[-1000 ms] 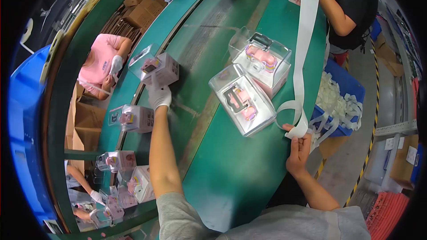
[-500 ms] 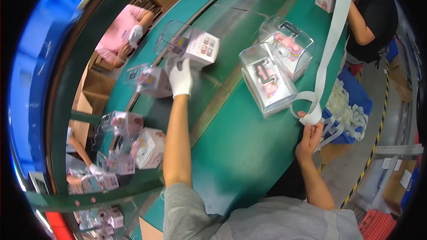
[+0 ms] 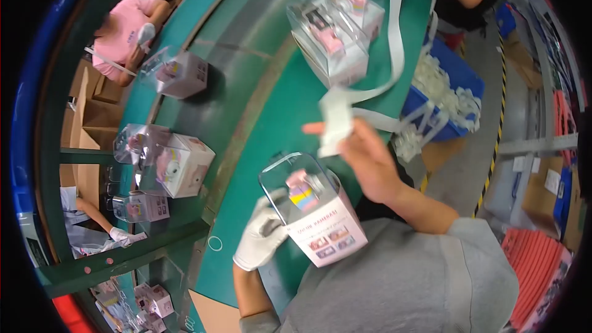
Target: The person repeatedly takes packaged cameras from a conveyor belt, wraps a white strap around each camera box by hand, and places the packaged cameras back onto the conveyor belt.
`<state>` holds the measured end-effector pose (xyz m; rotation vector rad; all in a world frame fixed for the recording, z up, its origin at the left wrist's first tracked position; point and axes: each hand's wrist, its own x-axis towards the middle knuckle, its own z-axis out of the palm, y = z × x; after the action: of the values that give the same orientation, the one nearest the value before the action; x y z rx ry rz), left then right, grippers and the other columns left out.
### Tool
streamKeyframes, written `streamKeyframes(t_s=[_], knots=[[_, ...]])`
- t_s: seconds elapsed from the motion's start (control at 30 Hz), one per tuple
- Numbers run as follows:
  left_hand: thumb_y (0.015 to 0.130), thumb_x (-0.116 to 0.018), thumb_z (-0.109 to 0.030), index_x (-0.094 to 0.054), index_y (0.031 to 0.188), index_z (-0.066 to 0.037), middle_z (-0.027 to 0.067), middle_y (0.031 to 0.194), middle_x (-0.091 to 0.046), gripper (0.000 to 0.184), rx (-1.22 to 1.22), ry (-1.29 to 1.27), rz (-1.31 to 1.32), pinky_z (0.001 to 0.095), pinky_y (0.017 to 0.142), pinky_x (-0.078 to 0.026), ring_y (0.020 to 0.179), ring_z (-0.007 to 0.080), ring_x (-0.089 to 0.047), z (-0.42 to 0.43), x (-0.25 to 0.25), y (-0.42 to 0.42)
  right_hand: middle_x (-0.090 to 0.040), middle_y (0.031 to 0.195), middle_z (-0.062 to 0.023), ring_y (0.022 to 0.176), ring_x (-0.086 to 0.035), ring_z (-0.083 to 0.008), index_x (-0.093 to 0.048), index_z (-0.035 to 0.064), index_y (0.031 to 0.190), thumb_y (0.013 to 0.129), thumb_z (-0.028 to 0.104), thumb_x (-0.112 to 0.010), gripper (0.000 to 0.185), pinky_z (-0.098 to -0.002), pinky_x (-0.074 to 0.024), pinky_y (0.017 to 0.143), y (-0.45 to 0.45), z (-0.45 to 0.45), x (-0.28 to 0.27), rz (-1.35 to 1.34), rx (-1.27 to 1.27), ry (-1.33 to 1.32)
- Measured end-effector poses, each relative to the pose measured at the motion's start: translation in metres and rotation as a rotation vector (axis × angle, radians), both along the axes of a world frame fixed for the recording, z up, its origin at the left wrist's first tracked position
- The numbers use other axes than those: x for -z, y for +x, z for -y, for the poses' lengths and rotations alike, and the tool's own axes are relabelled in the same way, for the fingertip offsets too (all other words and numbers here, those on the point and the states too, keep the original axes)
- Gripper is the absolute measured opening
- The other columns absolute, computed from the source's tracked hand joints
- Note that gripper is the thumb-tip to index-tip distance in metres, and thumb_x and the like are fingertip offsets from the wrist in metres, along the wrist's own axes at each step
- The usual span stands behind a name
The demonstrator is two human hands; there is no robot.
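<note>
A smooth green work surface (image 3: 271, 117) curves through the room; on its left stands a glossy, clear-domed carton (image 3: 194, 169). The left hand (image 3: 260, 237), in a white glove, curls its fingers around the side of a boxed toy (image 3: 327, 234), printed white card under rounded clear plastic, tilted near the grey shirt (image 3: 394, 277). The bare right hand (image 3: 373, 163), blurred, pinches a flat white strip (image 3: 337, 120). Since half a second ago, the left hand has drawn back from the belt and the strip has swung leftward.
</note>
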<state>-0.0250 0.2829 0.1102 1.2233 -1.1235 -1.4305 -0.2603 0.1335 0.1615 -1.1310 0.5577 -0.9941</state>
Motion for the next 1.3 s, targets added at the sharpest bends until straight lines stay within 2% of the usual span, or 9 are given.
streamKeyframes(t_s=[0.1,0.27,0.4,0.43,0.57,0.77,0.9,1.1,1.3], knots=[[0.089,-0.076,-0.009,-0.065,0.105,-0.005,0.0190,0.153,-0.043,0.019,0.164,0.201,-0.148,0.0460,0.111,-0.040,0.136,0.0342,-0.046,-0.031,0.012,-0.008,-0.059,0.142,-0.0172,0.108,-0.058,-0.0163,-0.047,0.0030,0.131,0.104,0.006,-0.048,0.026,-0.0313,-0.0482,0.097,0.015,-0.034,-0.001,-0.017,-0.147,0.158],[0.088,-0.074,-0.007,-0.068,0.113,-0.006,0.0199,0.151,-0.045,0.026,-0.029,-0.071,0.012,0.0460,0.112,-0.038,0.136,0.0364,-0.046,-0.004,0.002,-0.044,-0.063,0.133,-0.0185,0.101,-0.057,-0.0147,-0.051,0.0003,0.125,0.100,0.002,-0.050,0.025,-0.0292,-0.0470,0.093,0.015,-0.043,-0.004,-0.222,-0.110,0.147],[0.087,-0.072,-0.006,-0.070,0.119,-0.006,0.0207,0.149,-0.046,0.032,-0.184,-0.295,0.113,0.0460,0.113,-0.036,0.135,0.0381,-0.045,0.020,-0.015,-0.065,-0.064,0.111,-0.0078,0.093,-0.053,-0.0151,-0.057,0.0046,0.107,0.100,0.006,-0.055,0.007,-0.0301,-0.0467,0.087,-0.008,-0.046,-0.029,-0.391,-0.136,0.021],[0.087,-0.072,-0.006,-0.070,0.119,-0.006,0.0207,0.149,-0.046,0.032,-0.188,-0.312,0.091,0.0460,0.113,-0.036,0.135,0.0381,-0.045,0.026,-0.017,-0.065,-0.064,0.111,-0.0078,0.093,-0.053,-0.0151,-0.057,0.0046,0.107,0.100,0.006,-0.055,0.007,-0.0301,-0.0467,0.087,-0.009,-0.042,-0.034,-0.414,-0.131,0.004],[0.080,-0.076,-0.002,-0.072,0.112,-0.008,0.0205,0.147,-0.048,0.033,-0.184,-0.425,0.067,0.0461,0.112,-0.038,0.135,0.0385,-0.046,0.010,-0.019,-0.058,-0.060,0.096,-0.0046,0.087,-0.052,-0.0177,-0.061,0.0066,0.096,0.094,0.005,-0.063,0.003,-0.0324,-0.0405,0.088,-0.012,-0.068,-0.044,-0.632,-0.134,-0.398],[0.075,-0.079,0.002,-0.074,0.102,-0.009,0.0191,0.148,-0.047,0.030,-0.253,-0.372,-0.008,0.0478,0.109,-0.040,0.134,0.0377,-0.048,-0.008,-0.003,-0.059,-0.060,0.100,-0.0028,0.085,-0.049,-0.0194,-0.063,0.0097,0.094,0.091,0.004,-0.068,0.008,-0.0350,-0.0336,0.091,0.001,-0.087,-0.033,-0.762,-0.124,-0.569],[0.071,-0.082,0.004,-0.073,0.095,-0.008,0.0190,0.149,-0.047,0.029,-0.269,-0.336,-0.143,0.0477,0.107,-0.042,0.132,0.0382,-0.049,-0.014,0.004,-0.056,-0.056,0.094,0.0000,0.084,-0.045,-0.0184,-0.063,0.0125,0.092,0.089,0.008,-0.071,0.009,-0.0371,-0.0269,0.092,-0.002,-0.086,-0.037,-0.881,-0.182,-0.712],[0.071,-0.081,0.003,-0.072,0.091,-0.007,0.0193,0.150,-0.046,0.024,-0.260,-0.241,-0.123,0.0476,0.108,-0.041,0.134,0.0384,-0.048,-0.021,-0.013,-0.055,-0.052,0.090,0.0003,0.085,-0.041,-0.0190,-0.063,0.0135,0.087,0.089,0.014,-0.073,0.010,-0.0382,-0.0246,0.090,0.002,-0.092,-0.040,-0.936,-0.267,-0.725],[0.070,-0.080,0.002,-0.073,0.095,-0.007,0.0190,0.150,-0.047,0.027,-0.194,-0.310,-0.048,0.0466,0.109,-0.040,0.135,0.0376,-0.048,-0.024,-0.018,-0.043,-0.050,0.090,0.0008,0.088,-0.039,-0.0197,-0.062,0.0137,0.084,0.090,0.013,-0.072,0.011,-0.0388,-0.0234,0.090,0.004,-0.101,-0.045,-0.897,-0.283,-0.594]])
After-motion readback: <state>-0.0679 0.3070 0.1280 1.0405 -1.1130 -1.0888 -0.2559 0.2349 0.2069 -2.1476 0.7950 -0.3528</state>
